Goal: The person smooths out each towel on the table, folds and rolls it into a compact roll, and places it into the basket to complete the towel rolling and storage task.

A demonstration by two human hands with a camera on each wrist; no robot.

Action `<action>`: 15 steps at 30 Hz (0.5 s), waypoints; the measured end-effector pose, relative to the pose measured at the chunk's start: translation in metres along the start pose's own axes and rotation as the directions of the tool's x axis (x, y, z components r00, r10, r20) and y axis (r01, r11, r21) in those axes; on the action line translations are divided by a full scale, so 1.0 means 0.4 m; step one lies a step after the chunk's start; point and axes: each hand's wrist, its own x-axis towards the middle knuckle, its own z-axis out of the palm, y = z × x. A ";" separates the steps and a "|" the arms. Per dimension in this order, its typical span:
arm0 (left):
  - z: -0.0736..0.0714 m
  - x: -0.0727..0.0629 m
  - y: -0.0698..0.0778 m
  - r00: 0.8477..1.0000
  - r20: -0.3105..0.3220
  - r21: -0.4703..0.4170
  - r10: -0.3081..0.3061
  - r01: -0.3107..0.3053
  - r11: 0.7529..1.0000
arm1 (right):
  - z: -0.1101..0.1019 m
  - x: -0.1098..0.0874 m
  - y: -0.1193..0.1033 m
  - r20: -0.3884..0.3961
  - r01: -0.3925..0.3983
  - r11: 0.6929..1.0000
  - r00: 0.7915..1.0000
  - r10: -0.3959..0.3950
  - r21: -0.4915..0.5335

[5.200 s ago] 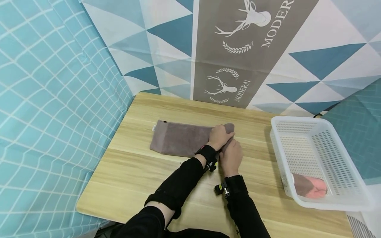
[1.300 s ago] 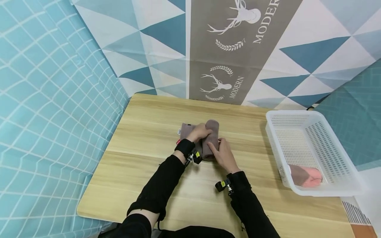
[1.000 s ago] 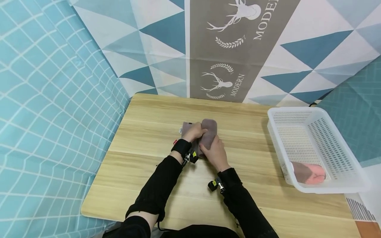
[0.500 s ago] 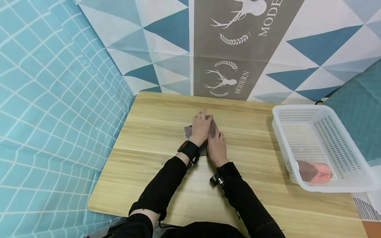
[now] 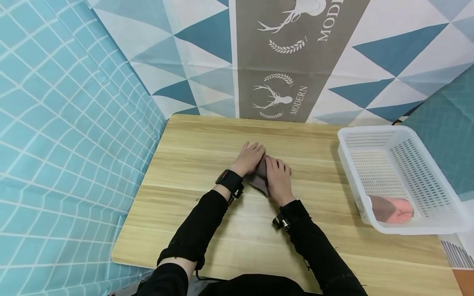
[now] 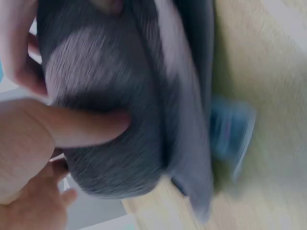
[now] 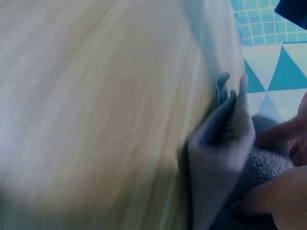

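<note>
A mauve-grey towel (image 5: pixel 255 180), rolled into a thick bundle, lies on the wooden table (image 5: pixel 177 164) between the hands. My left hand (image 5: pixel 247 159) grips its far left side, thumb laid along the roll in the left wrist view. From the right, my right hand (image 5: pixel 279 181) holds the same roll, fingers over its top. A loose flap of the towel (image 7: pixel 220 167) hangs open at the side in the right wrist view. A label (image 6: pixel 231 129) sticks out from under the roll, blurred. Much of the bundle is hidden by the hands.
A white perforated plastic basket (image 5: pixel 374 129) stands at the table's right. Inside it lies a rolled pink and brownish-grey cloth (image 5: pixel 392 209). Patterned sheets cover the wall behind (image 5: pixel 207 45) and the left side (image 5: pixel 66 123).
The towel was laid out long and flat at first; it has been rolled from the right end into a short bundle. In the last half second both hands have turned the bundle slightly.
</note>
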 end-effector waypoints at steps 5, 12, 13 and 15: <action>0.015 -0.033 0.005 0.998 -0.031 0.026 0.057 -0.057 0.998 | 0.009 -0.016 0.011 -0.049 0.033 0.998 0.998 -0.036 -0.045; 0.073 -0.055 0.014 0.939 -0.322 0.119 0.122 -0.087 0.989 | 0.014 -0.026 0.019 -0.073 0.077 0.995 0.994 -0.081 -0.064; 0.081 -0.056 0.014 0.928 -0.351 0.116 0.126 -0.091 0.989 | 0.012 -0.028 0.023 -0.054 0.088 0.995 0.994 -0.091 -0.053; 0.098 -0.062 0.014 0.920 -0.372 0.100 0.126 -0.095 0.990 | 0.005 -0.031 0.031 -0.012 0.106 0.994 0.994 -0.106 0.006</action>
